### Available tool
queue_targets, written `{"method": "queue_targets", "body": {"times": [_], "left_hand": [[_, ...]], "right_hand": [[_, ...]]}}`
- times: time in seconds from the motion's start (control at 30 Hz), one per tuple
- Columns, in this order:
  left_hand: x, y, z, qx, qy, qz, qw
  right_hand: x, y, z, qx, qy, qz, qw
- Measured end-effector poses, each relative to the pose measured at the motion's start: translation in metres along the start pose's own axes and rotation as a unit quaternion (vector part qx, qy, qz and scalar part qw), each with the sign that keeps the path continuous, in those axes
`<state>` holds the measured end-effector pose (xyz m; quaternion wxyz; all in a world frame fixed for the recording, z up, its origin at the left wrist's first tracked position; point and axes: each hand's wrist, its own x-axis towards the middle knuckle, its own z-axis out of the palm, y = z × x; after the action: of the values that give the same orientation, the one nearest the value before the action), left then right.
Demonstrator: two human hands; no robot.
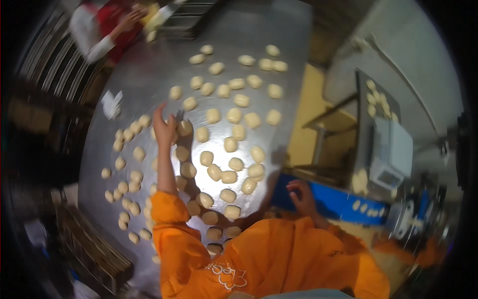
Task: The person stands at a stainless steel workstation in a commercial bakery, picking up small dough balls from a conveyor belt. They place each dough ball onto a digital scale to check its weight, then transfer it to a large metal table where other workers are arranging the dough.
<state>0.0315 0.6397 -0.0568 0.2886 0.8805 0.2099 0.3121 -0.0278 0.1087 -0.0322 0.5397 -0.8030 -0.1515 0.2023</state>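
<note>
- The right hand (301, 195), nearest the body, rests with fingers curled on the blue conveyor edge (328, 199), right of the steel counter (279, 30); it seems to hold nothing.
- The left hand (164, 128) stretches over that counter, fingers spread and empty, touching a dough piece (184, 128) amid the scattered dough pieces (224, 144).
- Judging by this, a light fingertip touch suits: the dough looks soft, pale, rounded and matte.
- The counter is smooth, reflective metal.
- At its far end, another person's sleeve (97, 35) shows.

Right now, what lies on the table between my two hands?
Head view: pale dough pieces fill the steel table between the left hand and right hand.
</note>
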Motion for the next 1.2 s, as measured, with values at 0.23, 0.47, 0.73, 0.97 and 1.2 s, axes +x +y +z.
{"method": "queue_targets", "body": {"times": [0.23, 0.47, 0.73, 0.97, 1.2], "left_hand": [[-0.142, 0.227, 0.078, -0.144, -0.180, 0.102, 0.968], [-0.230, 0.351, 0.114, -0.181, -0.333, 0.211, 0.901], [-0.400, 0.534, 0.226, -0.295, -0.555, 0.235, 0.741], [-0.565, 0.656, 0.358, 0.005, -0.506, 0.310, 0.805], [-0.581, 0.597, 0.436, -0.029, -0.580, 0.208, 0.787]], "right_hand": [[-0.101, 0.154, -0.133, -0.366, 0.022, 0.090, 0.926], [-0.161, 0.245, -0.252, -0.398, 0.378, 0.286, 0.785], [-0.205, 0.352, -0.293, -0.163, 0.315, 0.108, 0.929], [-0.315, 0.326, -0.461, 0.261, 0.410, 0.236, 0.842], [-0.315, 0.380, -0.482, -0.415, 0.206, 0.085, 0.882]]}}
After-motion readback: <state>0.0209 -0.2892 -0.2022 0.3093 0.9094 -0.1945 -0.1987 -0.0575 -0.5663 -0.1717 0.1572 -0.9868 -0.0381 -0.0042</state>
